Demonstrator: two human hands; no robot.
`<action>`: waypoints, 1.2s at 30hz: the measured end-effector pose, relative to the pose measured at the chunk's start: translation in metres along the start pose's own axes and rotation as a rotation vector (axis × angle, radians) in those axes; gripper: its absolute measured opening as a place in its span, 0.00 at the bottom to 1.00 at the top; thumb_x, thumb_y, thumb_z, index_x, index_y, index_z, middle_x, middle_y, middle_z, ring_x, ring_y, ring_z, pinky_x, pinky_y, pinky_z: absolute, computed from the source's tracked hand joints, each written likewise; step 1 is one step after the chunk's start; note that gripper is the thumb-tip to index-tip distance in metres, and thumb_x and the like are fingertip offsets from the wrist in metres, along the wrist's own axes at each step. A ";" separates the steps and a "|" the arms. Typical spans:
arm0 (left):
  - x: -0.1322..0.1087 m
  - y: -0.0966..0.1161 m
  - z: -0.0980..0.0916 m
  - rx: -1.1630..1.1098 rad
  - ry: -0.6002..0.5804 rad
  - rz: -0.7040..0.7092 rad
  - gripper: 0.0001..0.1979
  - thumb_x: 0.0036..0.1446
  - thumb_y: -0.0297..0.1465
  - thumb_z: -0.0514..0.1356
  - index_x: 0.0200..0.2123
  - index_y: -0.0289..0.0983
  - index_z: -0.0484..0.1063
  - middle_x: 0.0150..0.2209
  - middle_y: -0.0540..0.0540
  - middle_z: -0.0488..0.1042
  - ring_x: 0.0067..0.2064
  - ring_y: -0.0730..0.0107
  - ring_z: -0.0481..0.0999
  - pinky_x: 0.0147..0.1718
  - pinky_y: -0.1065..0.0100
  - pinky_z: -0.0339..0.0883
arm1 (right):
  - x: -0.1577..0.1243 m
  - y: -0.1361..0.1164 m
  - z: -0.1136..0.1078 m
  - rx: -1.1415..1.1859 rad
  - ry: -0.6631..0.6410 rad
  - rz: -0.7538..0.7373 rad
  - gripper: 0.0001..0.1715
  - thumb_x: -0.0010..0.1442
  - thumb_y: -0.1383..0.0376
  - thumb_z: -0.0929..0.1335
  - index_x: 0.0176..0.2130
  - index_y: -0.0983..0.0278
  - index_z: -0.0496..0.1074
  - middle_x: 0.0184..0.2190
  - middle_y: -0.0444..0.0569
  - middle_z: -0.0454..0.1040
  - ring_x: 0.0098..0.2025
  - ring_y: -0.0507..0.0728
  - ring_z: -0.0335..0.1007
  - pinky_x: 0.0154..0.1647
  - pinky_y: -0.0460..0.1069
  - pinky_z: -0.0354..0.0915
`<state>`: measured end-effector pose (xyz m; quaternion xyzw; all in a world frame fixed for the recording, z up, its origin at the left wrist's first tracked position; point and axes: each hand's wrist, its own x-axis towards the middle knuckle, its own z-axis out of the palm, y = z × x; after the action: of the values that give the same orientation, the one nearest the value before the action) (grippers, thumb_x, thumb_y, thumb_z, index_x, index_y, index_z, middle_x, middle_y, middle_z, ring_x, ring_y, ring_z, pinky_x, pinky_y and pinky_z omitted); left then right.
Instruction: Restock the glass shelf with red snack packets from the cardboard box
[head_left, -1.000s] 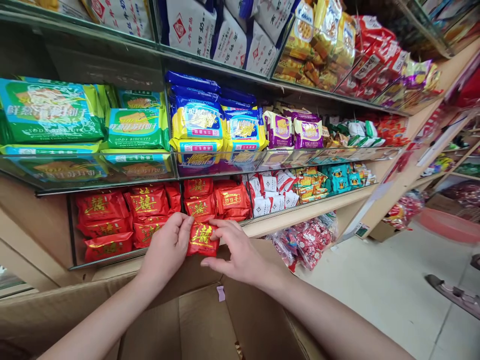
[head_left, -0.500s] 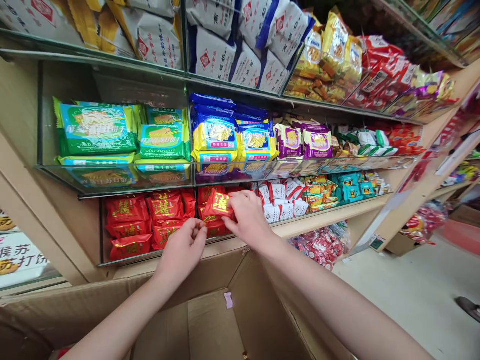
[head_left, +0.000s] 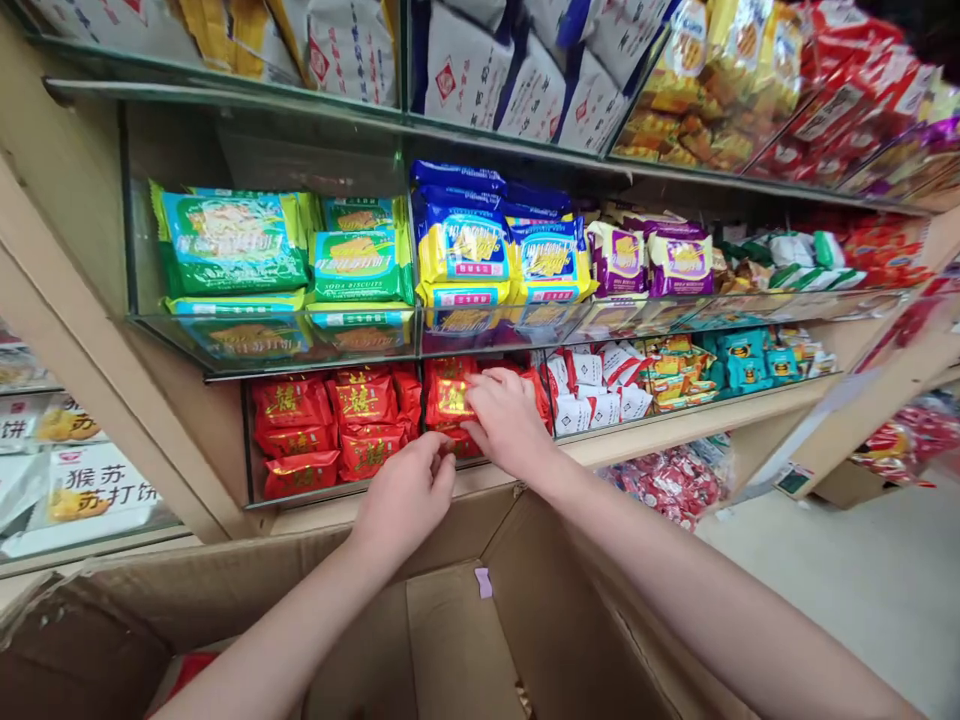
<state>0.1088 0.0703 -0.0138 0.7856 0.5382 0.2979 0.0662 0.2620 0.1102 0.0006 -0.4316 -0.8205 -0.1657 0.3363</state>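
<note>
My right hand reaches into the lower glass-fronted bin with its fingers bent over the right end of a small red packet printed in gold. That packet lies on other red packets, partly covered by the fingers. My left hand is just in front of the same bin, its fingers curled in toward the thumb and nothing visible in them. Left of it, a neighbouring compartment holds stacked red packets with gold characters. Under both forearms stands an open cardboard box.
The shelf above holds green soda biscuit packs, blue-and-yellow packs and purple packs. White-and-red packets fill the bin to the right. A small lilac slip lies inside the box. Bagged red goods sit lower right.
The red packet under my right hand now lies flatter and deeper in the bin. My left hand has shifted right and slightly down. The whole view has swung left.
</note>
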 end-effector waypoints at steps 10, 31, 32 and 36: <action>0.001 0.002 0.009 0.044 -0.072 0.053 0.10 0.54 0.34 0.47 0.32 0.40 0.66 0.27 0.50 0.71 0.28 0.68 0.70 0.26 0.70 0.59 | 0.018 0.002 0.024 -0.056 0.142 0.198 0.13 0.56 0.63 0.61 0.42 0.65 0.64 0.47 0.53 0.64 0.49 0.60 0.52 0.47 0.55 0.45; 0.016 0.009 0.015 0.445 0.098 0.315 0.22 0.56 0.34 0.48 0.51 0.28 0.60 0.55 0.34 0.59 0.56 0.52 0.55 0.50 0.56 0.53 | 0.039 0.004 0.023 -0.318 -0.014 0.030 0.18 0.61 0.71 0.51 0.37 0.68 0.65 0.32 0.55 0.69 0.34 0.60 0.63 0.37 0.55 0.49; 0.019 0.010 0.016 0.482 0.082 0.334 0.23 0.56 0.35 0.47 0.51 0.27 0.60 0.56 0.34 0.58 0.57 0.51 0.53 0.51 0.54 0.51 | 0.040 0.005 0.023 -0.318 -0.021 0.021 0.17 0.61 0.71 0.51 0.38 0.68 0.65 0.34 0.56 0.69 0.36 0.61 0.62 0.38 0.55 0.49; 0.031 0.011 0.020 0.595 0.045 0.291 0.24 0.57 0.38 0.44 0.53 0.30 0.58 0.58 0.34 0.54 0.58 0.52 0.51 0.50 0.51 0.47 | 0.043 0.008 0.024 -0.289 -0.077 0.041 0.17 0.60 0.70 0.54 0.44 0.69 0.64 0.41 0.58 0.69 0.41 0.62 0.62 0.40 0.56 0.51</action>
<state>0.1362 0.0972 -0.0130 0.8324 0.4849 0.1512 -0.2214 0.2416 0.1540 0.0134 -0.4981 -0.7915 -0.2587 0.2420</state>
